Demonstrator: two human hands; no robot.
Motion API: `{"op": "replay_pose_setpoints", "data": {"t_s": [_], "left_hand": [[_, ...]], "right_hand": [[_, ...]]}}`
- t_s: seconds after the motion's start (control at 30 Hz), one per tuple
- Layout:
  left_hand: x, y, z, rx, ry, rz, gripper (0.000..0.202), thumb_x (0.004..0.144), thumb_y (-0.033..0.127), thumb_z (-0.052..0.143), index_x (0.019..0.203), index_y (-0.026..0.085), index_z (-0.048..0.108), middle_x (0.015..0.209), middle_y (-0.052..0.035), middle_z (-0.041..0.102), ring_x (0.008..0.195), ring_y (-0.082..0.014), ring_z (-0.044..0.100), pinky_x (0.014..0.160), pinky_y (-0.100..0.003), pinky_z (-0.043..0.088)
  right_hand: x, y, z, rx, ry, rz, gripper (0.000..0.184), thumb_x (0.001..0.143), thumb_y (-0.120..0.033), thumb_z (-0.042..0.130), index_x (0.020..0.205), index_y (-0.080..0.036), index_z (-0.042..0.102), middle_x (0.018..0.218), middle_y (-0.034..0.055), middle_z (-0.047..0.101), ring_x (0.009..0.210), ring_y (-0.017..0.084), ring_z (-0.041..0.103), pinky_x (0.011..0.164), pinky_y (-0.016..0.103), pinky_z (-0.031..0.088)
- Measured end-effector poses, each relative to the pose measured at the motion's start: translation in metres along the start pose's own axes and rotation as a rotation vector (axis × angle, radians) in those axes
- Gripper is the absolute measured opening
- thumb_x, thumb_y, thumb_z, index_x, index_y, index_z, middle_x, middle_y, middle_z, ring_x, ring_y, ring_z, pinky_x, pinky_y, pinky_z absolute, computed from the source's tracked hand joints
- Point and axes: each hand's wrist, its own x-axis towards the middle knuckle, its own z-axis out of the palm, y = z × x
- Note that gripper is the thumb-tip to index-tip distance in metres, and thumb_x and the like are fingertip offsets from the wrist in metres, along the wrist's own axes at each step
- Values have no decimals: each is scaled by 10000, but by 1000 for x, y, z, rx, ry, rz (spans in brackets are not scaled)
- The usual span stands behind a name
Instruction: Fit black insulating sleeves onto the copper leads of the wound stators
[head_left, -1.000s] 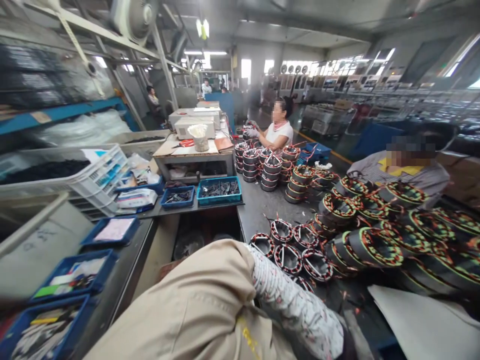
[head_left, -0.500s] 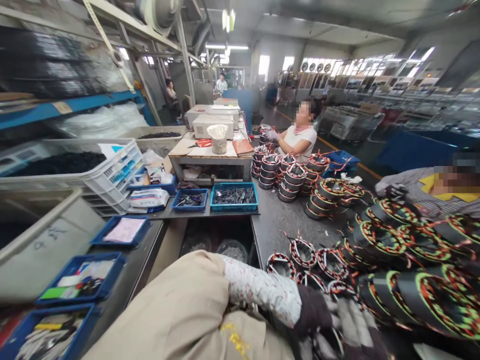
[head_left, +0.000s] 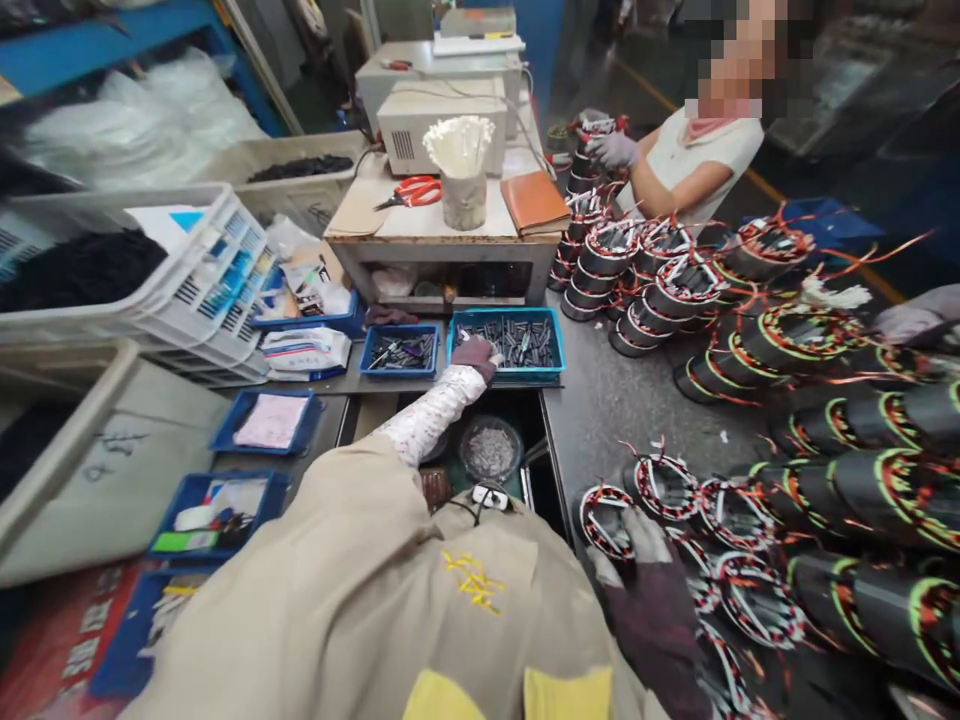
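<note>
My left hand [head_left: 476, 358], in a dark glove with pale fingertips, is at the left front corner of a bright blue tray [head_left: 561, 376] of small dark rod-like pieces [head_left: 529, 342]. Its fingers look closed; what they hold, if anything, is hidden. My right hand [head_left: 651, 575], gloved too, grips the near right side of a motor stator [head_left: 606, 522] with red, black and white windings. The stator stands on the dark bench, its open end up. More such stators [head_left: 666, 487] stand close beside and behind that hand.
Stacked stators with yellow-green trim [head_left: 855, 480] crowd the right. Ahead is a raised stand [head_left: 442, 236] with red-handled pliers [head_left: 412, 191] and a cup [head_left: 463, 200]. Smaller blue trays [head_left: 400, 350] line the left. A bowl [head_left: 490, 450] sits in the bench gap. Co-workers' gloved hands [head_left: 616, 150] are at right.
My left hand has swung from the stators at lower right to the bright blue tray ahead. My right hand now shows on a stator. The view has tilted down.
</note>
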Motion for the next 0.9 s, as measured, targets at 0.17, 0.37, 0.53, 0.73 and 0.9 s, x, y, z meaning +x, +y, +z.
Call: {"op": "replay_pose_setpoints", "data": {"t_s": [0.17, 0.37, 0.53, 0.73, 0.9], "left_hand": [[66, 37, 14, 113, -62, 109, 532, 1202, 510, 649, 1505, 140, 882, 1633, -211, 795, 1523, -359, 742, 1294, -378, 569], [106, 66, 26, 188, -254, 35, 484, 1125, 497, 754, 1458, 182, 909, 1613, -196, 847, 1518, -349, 794, 1236, -343, 614], [108, 55, 16, 246, -232, 51, 499, 1180, 417, 615, 1499, 149, 889, 1587, -221, 857, 1506, -344, 812, 1220, -351, 629], [111, 67, 28, 283, -270, 117, 549, 1166, 534, 668, 1463, 136, 904, 1603, -263, 838, 1531, -382, 804, 1273, -394, 621], [113, 75, 22, 242, -273, 116, 407, 1109, 409, 753, 1376, 155, 926, 1529, -255, 875, 1474, -382, 835, 1216, -394, 650]], "right_hand": [[8, -24, 19, 19, 64, 18, 585, 1132, -522, 605, 1603, -225, 785, 1567, 219, 835, 1530, 463, 759, 1319, 753, 622], [-11, 8, 38, -12, 68, 128, 575, 1059, -519, 653, 1528, -250, 846, 1523, 197, 867, 1423, 469, 831, 1178, 709, 729], [-22, 35, 56, -14, 125, 138, 555, 1032, -580, 719, 1440, -236, 873, 1512, 226, 870, 1362, 499, 861, 1095, 735, 754], [2, 19, 70, -13, 158, 148, 520, 1017, -528, 658, 1364, -226, 901, 1481, 226, 887, 1358, 483, 873, 1116, 717, 752], [20, -2, 69, -32, 121, 141, 485, 1033, -431, 650, 1405, -227, 885, 1544, 205, 865, 1426, 439, 848, 1164, 669, 740]]}}
